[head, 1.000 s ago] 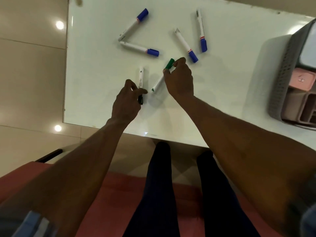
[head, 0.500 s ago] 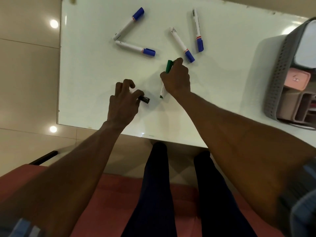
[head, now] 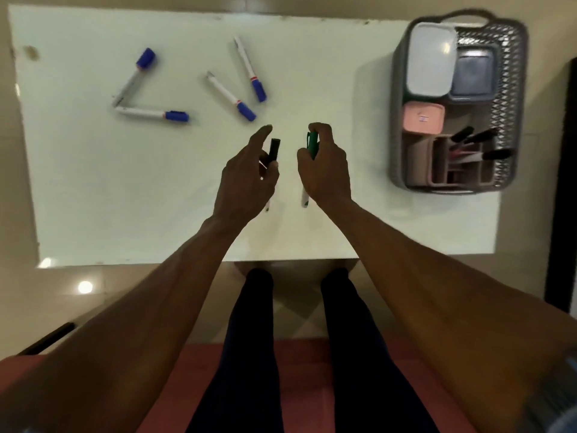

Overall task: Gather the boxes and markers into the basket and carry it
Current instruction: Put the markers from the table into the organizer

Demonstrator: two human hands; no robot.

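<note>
My left hand (head: 246, 179) holds a black-capped marker (head: 274, 149) above the white table (head: 93, 182), its cap pointing away from me. Beside it, my right hand (head: 324, 170) grips a green-capped marker (head: 312, 144) the same way. Several blue-capped markers lie on the table at the far left, among them one (head: 153, 114) lying flat and one (head: 231, 96) slanting. The grey basket (head: 512, 98) stands at the right end, holding a white box (head: 429, 57), a grey box (head: 473, 75), a pink box (head: 423, 117) and a holder with dark-capped markers (head: 477, 142).
My legs and a red seat (head: 299, 385) are below the table's near edge. A dark upright edge (head: 562, 182) runs along the far right. The floor shows light reflections at the left.
Both hands have lifted their markers off the table and turned them cap-forward. The view has swung right, so the whole basket now shows.
</note>
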